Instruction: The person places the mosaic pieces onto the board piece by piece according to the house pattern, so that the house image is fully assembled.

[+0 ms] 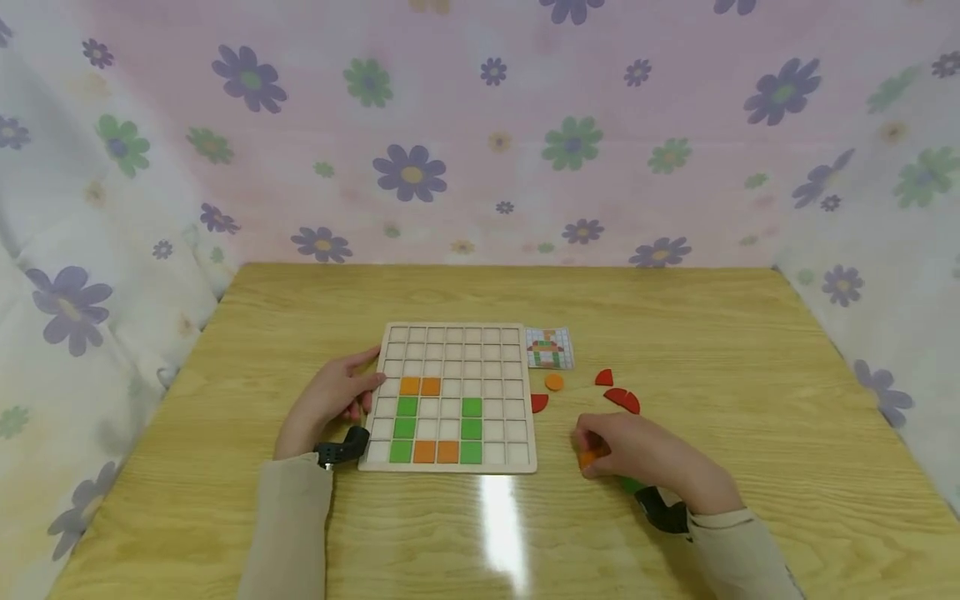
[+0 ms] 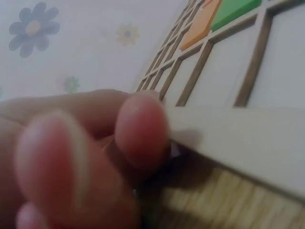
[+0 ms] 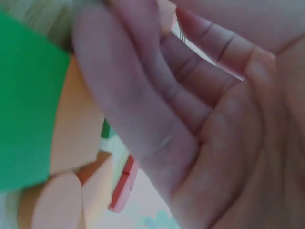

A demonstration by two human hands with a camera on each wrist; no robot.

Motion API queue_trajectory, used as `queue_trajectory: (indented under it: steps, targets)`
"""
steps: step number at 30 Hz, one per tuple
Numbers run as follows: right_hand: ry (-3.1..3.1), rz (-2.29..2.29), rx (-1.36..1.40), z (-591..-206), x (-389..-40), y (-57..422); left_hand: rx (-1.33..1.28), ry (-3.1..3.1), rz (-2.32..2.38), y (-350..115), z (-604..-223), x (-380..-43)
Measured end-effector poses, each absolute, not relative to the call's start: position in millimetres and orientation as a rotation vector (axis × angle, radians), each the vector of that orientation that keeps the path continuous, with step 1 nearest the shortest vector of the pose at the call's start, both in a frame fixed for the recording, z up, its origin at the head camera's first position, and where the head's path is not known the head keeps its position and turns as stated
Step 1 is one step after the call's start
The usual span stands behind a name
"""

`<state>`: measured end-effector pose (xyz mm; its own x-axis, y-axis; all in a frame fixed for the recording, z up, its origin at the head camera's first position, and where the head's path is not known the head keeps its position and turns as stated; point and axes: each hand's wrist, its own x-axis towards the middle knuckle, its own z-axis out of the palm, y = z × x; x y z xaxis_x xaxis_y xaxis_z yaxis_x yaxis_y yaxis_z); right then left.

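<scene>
A wooden grid board [image 1: 450, 367] lies on the table, with green square tiles [image 1: 405, 427] and orange square tiles [image 1: 436, 452] set in some of its cells. At its left edge, my left hand [image 1: 330, 398] holds the rim, thumb on the frame. The left wrist view shows a fingertip [image 2: 142, 130] against the board's side. Right of the board, my right hand [image 1: 637, 446] pinches an orange tile [image 1: 590, 457] with thumb and forefinger. A green piece [image 1: 632, 485] shows partly under this hand. Green [image 3: 28, 105] and orange pieces [image 3: 78, 124] fill the left of the right wrist view.
A small printed pattern card [image 1: 550, 348] lies by the board's upper right edge. Near it are an orange round piece [image 1: 554, 382], a red quarter piece [image 1: 604, 377], more red pieces [image 1: 622, 400] and a red piece [image 1: 539, 402] beside the board. A flowered curtain [image 1: 465, 167] hangs behind.
</scene>
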<state>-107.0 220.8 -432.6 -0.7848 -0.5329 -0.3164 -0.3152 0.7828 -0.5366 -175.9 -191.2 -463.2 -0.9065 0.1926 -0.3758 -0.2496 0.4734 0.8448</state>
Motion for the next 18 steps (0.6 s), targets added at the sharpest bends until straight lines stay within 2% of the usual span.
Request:
queue_trajectory:
  steps: [9, 18]
  targets:
    - [2.379, -0.874, -0.591, -439.3, -114.3, 208.6, -0.131, 2.259, 1.394, -202.8, -468.9, -171.6]
    - [2.447, -0.905, -0.593, -442.5, -123.2, 202.3, -0.023, 2.302, 1.358, -192.5, -466.7, -182.8]
